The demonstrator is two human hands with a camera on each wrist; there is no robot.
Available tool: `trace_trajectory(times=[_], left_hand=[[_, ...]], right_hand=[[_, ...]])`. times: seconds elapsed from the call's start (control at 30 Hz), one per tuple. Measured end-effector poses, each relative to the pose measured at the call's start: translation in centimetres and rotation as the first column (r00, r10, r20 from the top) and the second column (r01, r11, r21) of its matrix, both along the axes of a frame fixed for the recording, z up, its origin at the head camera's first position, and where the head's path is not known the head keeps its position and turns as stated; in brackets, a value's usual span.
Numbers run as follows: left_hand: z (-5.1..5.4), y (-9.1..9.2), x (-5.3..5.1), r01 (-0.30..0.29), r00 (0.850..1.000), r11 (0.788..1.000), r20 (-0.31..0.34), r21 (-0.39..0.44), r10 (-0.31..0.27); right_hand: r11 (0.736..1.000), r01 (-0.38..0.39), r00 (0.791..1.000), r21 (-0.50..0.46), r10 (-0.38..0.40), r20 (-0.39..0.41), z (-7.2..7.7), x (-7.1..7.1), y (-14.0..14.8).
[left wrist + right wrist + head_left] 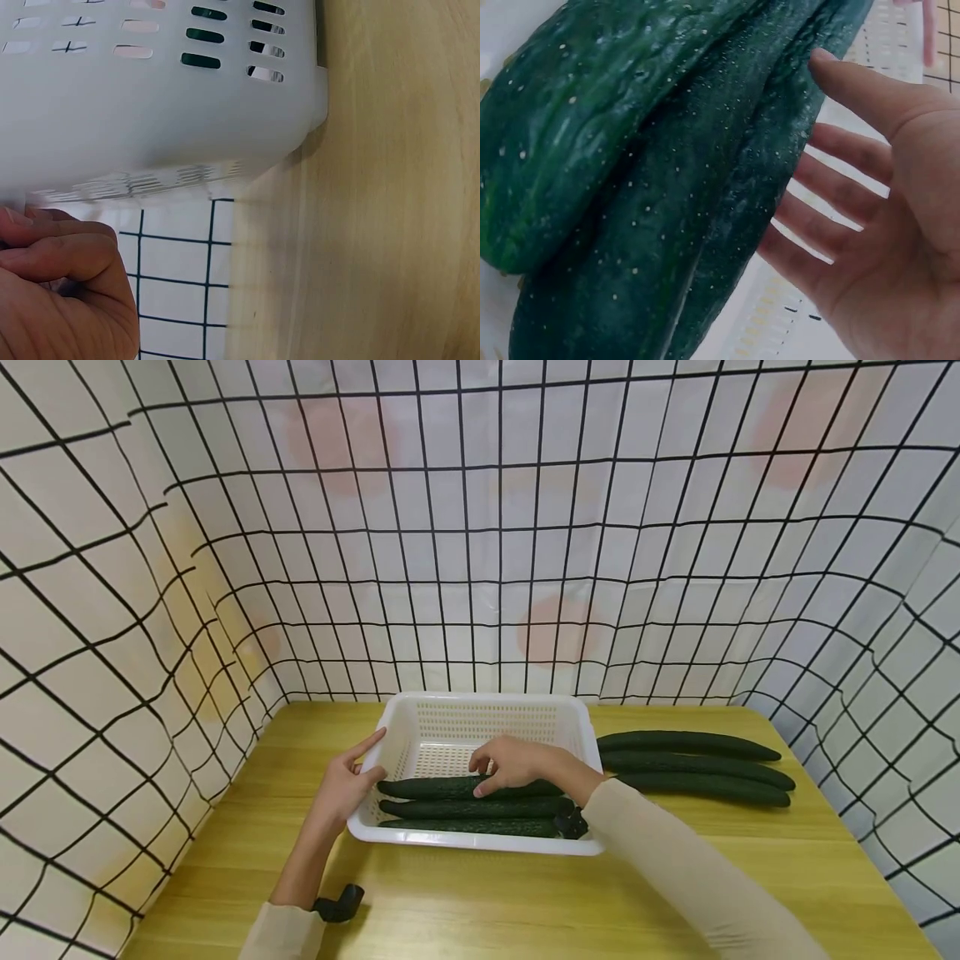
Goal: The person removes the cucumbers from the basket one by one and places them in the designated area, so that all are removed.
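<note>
A sleeve [690, 868] is seen lower right; the basket [480, 842] is gripped by the left hand [347, 783], the right hand [513, 762] loosely opened. Three inner cucumbers [468, 809] are placed, three outer cucumbers [697, 765] are left.

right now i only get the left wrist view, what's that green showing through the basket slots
Observer: Three cucumbers lying side by side in the basket.
Operator: any others outside it
Observer: Yes, three more cucumbers lie on the table, to the right of the basket in the head view.
Operator: and where's the right hand
Observer: The right hand is reaching into the basket, its thumb at the far cucumber.
</note>
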State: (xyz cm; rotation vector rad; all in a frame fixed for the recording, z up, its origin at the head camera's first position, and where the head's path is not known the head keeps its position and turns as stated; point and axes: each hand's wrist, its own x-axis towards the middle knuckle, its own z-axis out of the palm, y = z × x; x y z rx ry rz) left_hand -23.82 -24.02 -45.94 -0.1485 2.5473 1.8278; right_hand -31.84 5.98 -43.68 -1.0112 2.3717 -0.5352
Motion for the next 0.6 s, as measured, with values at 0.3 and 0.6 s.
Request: trace_trajectory(times=[0.3, 0.6], left_hand=[[0.1, 0.06, 0.07, -0.007, 1.0, 1.0, -0.002, 0.002, 0.007], [0.13, 0.1, 0.04, -0.019, 1.0, 1.0, 0.005, 0.002, 0.019]], right_hand=[[0.998, -0.039, 0.999, 0.058, 0.04, -0.016, -0.97, -0.27, -0.16], [1.0, 0.004, 0.999, 0.011, -0.004, -0.037, -0.5, -0.18, -0.22]])
